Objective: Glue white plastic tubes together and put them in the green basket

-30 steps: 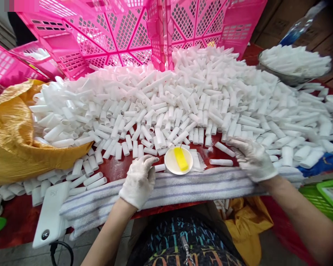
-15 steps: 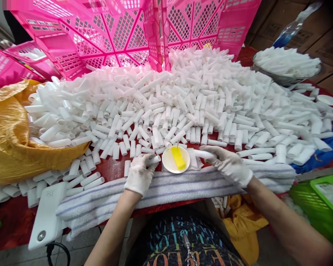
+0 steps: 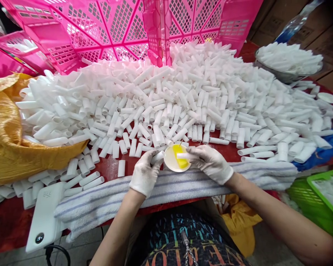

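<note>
Hands in white fabric gloves meet at a small round cream-white dish (image 3: 169, 161), set near the front edge of a red-topped table (image 3: 108, 168). In the dish lies a bright yellow rectangular block (image 3: 182, 163).

Our right hand (image 3: 215, 164) has moved left within the last half second. It was beside the dish's right rim; now the short white hollow tube (image 3: 186, 156) pinched between its thumb and fingers reaches over the dish and across the yellow block. We cannot tell whether tube and block touch.

Our left hand (image 3: 145, 173) has changed little: it grips a second white tube (image 3: 157, 158), its free end angled up just beside the dish's left rim. A second ago, neither tube was up at the dish, and the right hand was out among the loose tubes. In our judgement, fetching is over for this pair and the work is now centred on the block.

Behind the dish spreads a broad heap of similar white tubes (image 3: 133, 92), backed by bright pink lattice plastic crates (image 3: 105, 33). A white towel with grey-blue stripes (image 3: 180, 184) lies along the table's front edge, beneath our wrists.
</note>
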Demonstrator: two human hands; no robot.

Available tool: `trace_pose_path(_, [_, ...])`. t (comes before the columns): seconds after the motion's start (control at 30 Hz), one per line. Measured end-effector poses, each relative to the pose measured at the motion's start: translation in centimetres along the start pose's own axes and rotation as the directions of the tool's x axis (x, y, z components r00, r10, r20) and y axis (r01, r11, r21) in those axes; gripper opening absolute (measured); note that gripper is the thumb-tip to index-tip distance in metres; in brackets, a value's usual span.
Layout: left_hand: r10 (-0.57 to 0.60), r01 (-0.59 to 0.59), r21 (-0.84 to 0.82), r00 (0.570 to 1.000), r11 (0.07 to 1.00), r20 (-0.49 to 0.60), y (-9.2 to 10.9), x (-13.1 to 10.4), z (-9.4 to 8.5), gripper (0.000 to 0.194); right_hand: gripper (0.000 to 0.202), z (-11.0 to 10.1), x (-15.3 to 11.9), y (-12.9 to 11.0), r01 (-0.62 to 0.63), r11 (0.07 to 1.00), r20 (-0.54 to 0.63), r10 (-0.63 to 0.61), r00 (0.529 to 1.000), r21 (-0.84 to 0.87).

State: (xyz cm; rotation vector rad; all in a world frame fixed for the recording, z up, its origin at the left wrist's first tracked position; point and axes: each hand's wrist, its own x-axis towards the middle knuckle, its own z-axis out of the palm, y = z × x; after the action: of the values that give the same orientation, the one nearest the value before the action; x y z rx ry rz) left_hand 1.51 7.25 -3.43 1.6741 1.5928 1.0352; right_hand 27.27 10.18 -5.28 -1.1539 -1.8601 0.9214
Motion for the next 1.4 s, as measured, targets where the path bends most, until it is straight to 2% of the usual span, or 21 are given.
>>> trace_pose_path(0.13, [-0.039, 0.040, -0.054, 0.999, 0.998, 0.027, 0.3, -0.1, 0.3, 0.035, 0.031, 0.8, -0.6, -0.2, -0.042, 0.998, -0.074, 0.045, 0.996, 0.044])
trace_pose_path(0.27, [-0.075, 0.079, -0.090, 0.996, 0.993, 0.048, 0.5, -0.2, 0.7, 0.036, 0.035, 1.1, -0.7, -0.1, -0.063, 0.993, -0.034, 0.067, 0.997, 0.105])
trace_pose_path(0.37, [-0.086, 0.090, -0.095, 0.995, 0.991, 0.043, 0.6, -0.3, 0.7, 0.037, 0.039, 0.8, -1.0, -0.2, -0.096, 0.992, -0.046, 0.100, 0.994, 0.083])
trace_pose_path(0.43, [-0.115, 0.120, -0.105, 0.992, 0.987, 0.048, 0.7, -0.3, 0.7, 0.038, 0.034, 0.9, -1.2, -0.3, -0.106, 0.993, -0.062, 0.110, 0.992, 0.060])
trace_pose_path(0.6, [-0.174, 0.182, -0.146, 0.983, 0.972, 0.066, 0.8, -0.5, 0.7, 0.037, 0.012, 1.7, -1.5, -0.1, 0.095, 0.990, -0.197, -0.074, 0.978, 0.102])
trace_pose_path(0.67, [-0.186, 0.197, -0.174, 0.980, 0.965, 0.075, 1.0, -0.5, 0.7, 0.035, 0.015, 1.7, -1.5, 0.0, 0.107, 0.991, -0.170, -0.092, 0.981, 0.080])
trace_pose_path(0.8, [-0.231, 0.247, -0.204, 0.968, 0.948, 0.097, 1.1, -0.6, 0.6, 0.034, 0.029, 1.3, -1.5, -0.4, 0.028, 0.998, -0.108, -0.023, 0.994, 0.053])
trace_pose_path(0.9, [-0.237, 0.252, -0.194, 0.966, 0.948, 0.100, 1.0, -0.7, 0.5, 0.033, 0.018, 1.5, -1.1, -1.5, -0.080, 0.977, -0.077, 0.097, 0.992, 0.200])
trace_pose_path(1.0, [-0.236, 0.250, -0.197, 0.967, 0.948, 0.094, 1.2, -0.8, 0.4, 0.032, 0.028, 1.4, -1.1, -3.0, -0.230, 0.907, 0.026, 0.237, 0.971, 0.354])
trace_pose_path(1.07, [-0.237, 0.252, -0.205, 0.967, 0.946, 0.095, 1.6, -0.8, 0.4, 0.030, 0.025, 0.7, -1.5, -3.8, -0.236, 0.894, -0.012, 0.260, 0.965, 0.380])
trace_pose_path(1.13, [-0.228, 0.245, -0.211, 0.968, 0.946, 0.105, 2.3, -0.8, 0.5, 0.028, 0.028, -0.1, -2.0, -4.4, -0.258, 0.872, -0.096, 0.324, 0.941, 0.416])
trace_pose_path(1.2, [-0.206, 0.232, -0.224, 0.970, 0.947, 0.131, 2.9, -0.9, 1.0, 0.026, 0.037, -0.7, -2.2, -4.7, -0.323, 0.821, -0.124, 0.424, 0.897, 0.471])
trace_pose_path(1.3, [-0.167, 0.211, -0.263, 0.970, 0.941, 0.178, 3.3, -1.2, 2.0, 0.026, 0.052, -1.0, -1.9, -5.0, -0.439, 0.739, -0.040, 0.531, 0.847, 0.511])
trace_pose_path(1.4, [-0.132, 0.196, -0.327, 0.969, 0.924, 0.209, 3.5, -1.6, 2.6, 0.030, 0.057, -1.0, -1.4, -5.4, -0.478, 0.766, -0.004, 0.531, 0.847, 0.430])
